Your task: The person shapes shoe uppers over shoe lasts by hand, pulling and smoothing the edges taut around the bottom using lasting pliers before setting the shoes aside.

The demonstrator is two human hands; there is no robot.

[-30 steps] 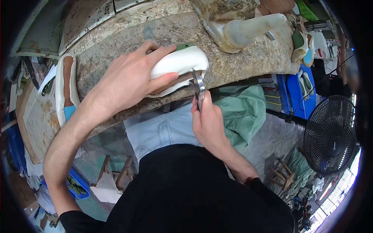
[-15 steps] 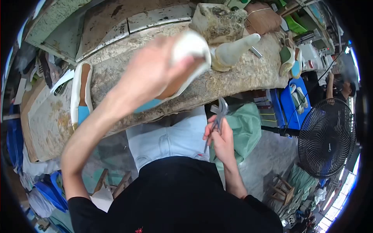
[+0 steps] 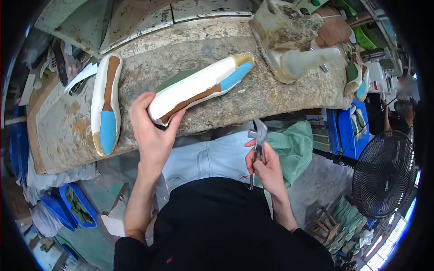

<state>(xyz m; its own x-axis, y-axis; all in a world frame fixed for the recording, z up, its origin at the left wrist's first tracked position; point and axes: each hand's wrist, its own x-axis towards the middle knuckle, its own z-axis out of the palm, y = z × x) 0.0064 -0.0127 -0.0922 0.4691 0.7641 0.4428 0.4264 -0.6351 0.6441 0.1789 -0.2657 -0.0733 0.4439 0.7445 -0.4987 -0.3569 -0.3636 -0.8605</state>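
Note:
My left hand [image 3: 152,128] grips the heel end of a lasted shoe [image 3: 192,88], thumb on one side and fingers on the other. This shoe lies tilted on its side over the worn bench, toe pointing right. It has a white rim, a brown and blue underside, and some green upper at the back. In my right hand [image 3: 266,169] is a pair of lasting pincers [image 3: 259,135], jaws up, held in front of my lap below the bench edge. Left of my left hand, a second lasted shoe [image 3: 106,104] lies sole up on the bench.
On the bench [image 3: 226,110] stands a stained block [image 3: 285,29] with a pale horn-shaped stand [image 3: 307,62]. More lasted shoes [image 3: 356,80] sit at the right end. A black fan [image 3: 384,176] stands at right, near a blue crate [image 3: 359,124]. Green cloth [image 3: 294,149] hangs beside my leg.
My left hand has come down and left with the shoe, from raised near the stand to the bench top. My right hand still holds the pincers in nearly the same place.

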